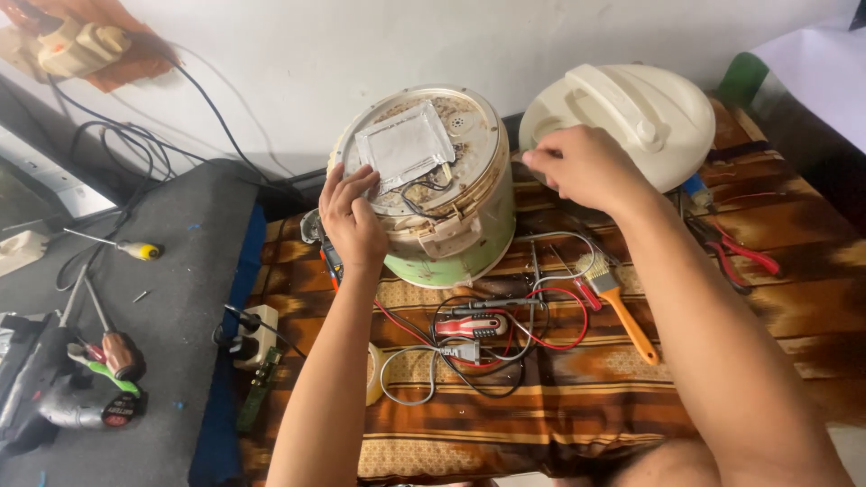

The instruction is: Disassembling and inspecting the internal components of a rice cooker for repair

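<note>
A green rice cooker [433,194] lies tipped on its side near the far edge of a brown patterned cloth [704,361], its stained base facing up with a grey plate [403,146] and loose wires showing. The left hand [350,216] rests on the near-left rim of that base, fingers pressed together and curled against it. The right hand [582,167] hovers just right of the cooker, fingers bunched as if pinching something; what, I cannot tell. Behind it, at the far edge, sits a cream lid [631,113]. Nearer lie a brush [613,302] with an orange handle, red pliers [735,252] and tangled leads [487,338]. Screwdrivers [108,347] lie on the grey mat at left.
</note>
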